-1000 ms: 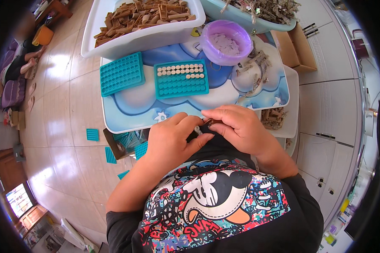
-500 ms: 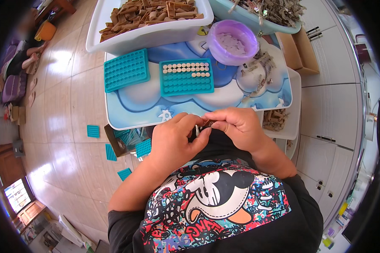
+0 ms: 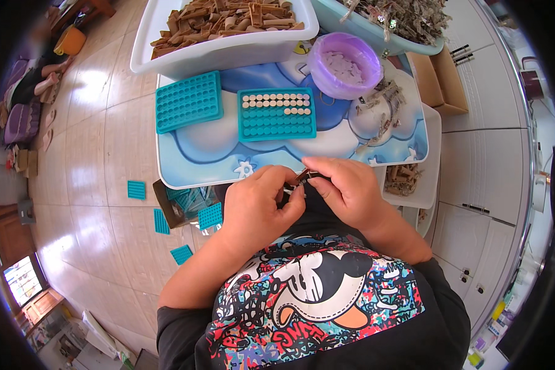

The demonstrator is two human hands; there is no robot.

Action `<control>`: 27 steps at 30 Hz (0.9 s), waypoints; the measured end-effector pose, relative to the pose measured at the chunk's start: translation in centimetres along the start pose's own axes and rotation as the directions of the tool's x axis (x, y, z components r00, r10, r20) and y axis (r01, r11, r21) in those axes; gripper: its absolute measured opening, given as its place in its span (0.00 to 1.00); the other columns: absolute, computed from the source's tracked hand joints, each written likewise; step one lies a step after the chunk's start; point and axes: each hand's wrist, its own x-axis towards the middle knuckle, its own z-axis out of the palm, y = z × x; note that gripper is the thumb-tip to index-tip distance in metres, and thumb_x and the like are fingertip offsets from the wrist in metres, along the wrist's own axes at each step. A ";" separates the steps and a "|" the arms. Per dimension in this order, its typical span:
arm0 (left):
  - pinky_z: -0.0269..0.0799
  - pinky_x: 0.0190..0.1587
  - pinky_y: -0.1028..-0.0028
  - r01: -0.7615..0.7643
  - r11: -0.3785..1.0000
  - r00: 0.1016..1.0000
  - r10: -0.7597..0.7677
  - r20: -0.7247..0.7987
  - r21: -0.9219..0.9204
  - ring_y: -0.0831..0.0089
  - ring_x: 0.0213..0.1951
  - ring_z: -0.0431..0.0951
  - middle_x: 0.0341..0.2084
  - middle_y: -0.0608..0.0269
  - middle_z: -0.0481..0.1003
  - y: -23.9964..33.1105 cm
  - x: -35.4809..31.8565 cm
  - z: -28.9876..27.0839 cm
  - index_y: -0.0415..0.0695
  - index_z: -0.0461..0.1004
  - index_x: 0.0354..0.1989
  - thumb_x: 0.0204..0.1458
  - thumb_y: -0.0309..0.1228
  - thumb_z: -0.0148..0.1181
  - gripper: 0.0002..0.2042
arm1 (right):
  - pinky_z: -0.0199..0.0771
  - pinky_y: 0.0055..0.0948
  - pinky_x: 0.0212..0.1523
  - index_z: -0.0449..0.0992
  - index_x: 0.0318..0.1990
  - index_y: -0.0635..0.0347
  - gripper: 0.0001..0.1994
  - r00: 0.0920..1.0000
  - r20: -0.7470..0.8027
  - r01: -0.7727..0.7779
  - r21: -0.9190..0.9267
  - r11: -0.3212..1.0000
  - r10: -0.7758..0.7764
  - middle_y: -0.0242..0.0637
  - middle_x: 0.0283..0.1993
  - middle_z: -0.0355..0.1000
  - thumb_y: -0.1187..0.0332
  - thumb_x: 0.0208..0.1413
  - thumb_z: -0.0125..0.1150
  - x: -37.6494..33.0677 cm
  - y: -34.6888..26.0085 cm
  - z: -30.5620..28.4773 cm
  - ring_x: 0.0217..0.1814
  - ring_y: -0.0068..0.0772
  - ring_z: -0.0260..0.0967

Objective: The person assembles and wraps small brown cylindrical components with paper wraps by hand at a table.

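At the near edge of the tabletop: both hands meet just over the person's chest, fingertips pinched together on one small piece.
Left hand (image 3: 256, 206): curled nearly closed, thumb and fingers gripping the pale end of the small brown piece (image 3: 301, 178).
Right hand (image 3: 345, 188): likewise closed, fingertips clamped on the dark end of the same piece, touching the left hand's fingers.
Small brown piece: held between the two hands, above the front rim of the tabletop; its exact shape is too small to tell.
Tabletop (image 3: 203, 151): blue with white cloud shapes.
Teal trays: one empty hole tray (image 3: 188, 102) at left; beside it a second tray (image 3: 276, 114) with its top two rows filled by pale round discs.
Purple bowl (image 3: 344, 65): behind the second tray, holding pale discs.
White tub (image 3: 225, 46): at the far edge, heaped with brown stick-like pieces.
Floor (image 3: 105, 203): tiled, with small teal trays (image 3: 161, 221) scattered to the person's left.
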 end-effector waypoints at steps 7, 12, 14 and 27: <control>0.61 0.19 0.76 -0.088 0.983 0.996 0.086 -0.022 -0.160 0.75 0.17 0.69 0.18 0.61 0.69 -1.5 -0.1 0.2 0.41 0.71 0.38 0.52 0.26 0.49 0.07 | 0.72 0.33 0.30 0.72 0.34 0.62 0.07 0.991 -0.081 0.085 -0.226 0.970 -0.105 0.41 0.31 0.73 0.76 0.46 0.61 0.7 0.1 0.0 0.31 0.42 0.73; 0.67 0.22 0.80 0.350 0.285 0.930 -0.225 0.292 -0.892 0.78 0.22 0.72 0.27 0.63 0.71 -2.5 0.5 -0.4 0.40 0.60 0.54 0.61 0.29 0.43 0.14 | 0.65 0.24 0.37 0.72 0.34 0.63 0.03 0.999 0.004 -0.036 0.401 0.915 0.037 0.39 0.36 0.71 0.79 0.51 0.57 0.8 0.4 -0.2 0.36 0.29 0.67; 0.68 0.23 0.81 0.390 0.252 0.905 -0.282 0.319 -0.886 0.78 0.24 0.73 0.30 0.63 0.71 -1.9 0.5 0.3 0.40 0.61 0.54 0.61 0.31 0.44 0.14 | 0.66 0.25 0.36 0.72 0.33 0.63 0.03 0.993 0.040 -0.115 0.557 0.822 0.112 0.37 0.35 0.70 0.78 0.51 0.58 0.5 -0.6 1.1 0.35 0.30 0.67; 0.76 0.42 0.69 0.441 -0.084 0.856 -0.260 0.446 -0.894 0.72 0.37 0.75 0.40 0.59 0.72 -2.6 0.3 1.3 0.38 0.60 0.58 0.63 0.36 0.38 0.19 | 0.65 0.26 0.42 0.75 0.33 0.61 0.04 0.977 -0.160 -0.078 0.358 0.931 0.143 0.38 0.38 0.67 0.77 0.48 0.62 0.7 0.9 4.0 0.41 0.32 0.64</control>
